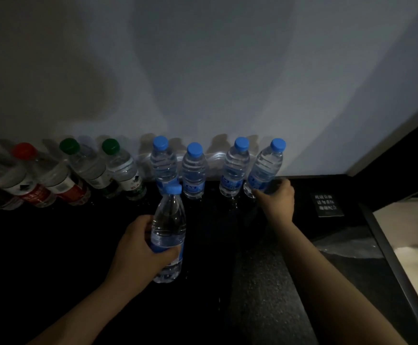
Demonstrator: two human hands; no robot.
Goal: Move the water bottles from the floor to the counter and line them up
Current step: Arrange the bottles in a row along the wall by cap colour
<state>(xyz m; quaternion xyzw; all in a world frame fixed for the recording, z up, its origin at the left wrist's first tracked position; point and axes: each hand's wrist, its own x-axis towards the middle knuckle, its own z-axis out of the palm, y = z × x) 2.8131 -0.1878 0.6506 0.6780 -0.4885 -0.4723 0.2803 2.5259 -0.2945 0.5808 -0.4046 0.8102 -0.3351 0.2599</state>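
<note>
A row of water bottles stands on the black counter against the wall. My left hand grips a blue-capped bottle around its label, upright, in front of the row. My right hand holds the base of the rightmost blue-capped bottle, which leans slightly. Three more blue-capped bottles stand in the row: one just left of it, another at the centre, a third behind the held bottle.
Left of the blue ones stand two green-capped bottles and red-capped bottles. A small black sign with white text lies on the counter at the right. The counter's right edge borders a pale surface below.
</note>
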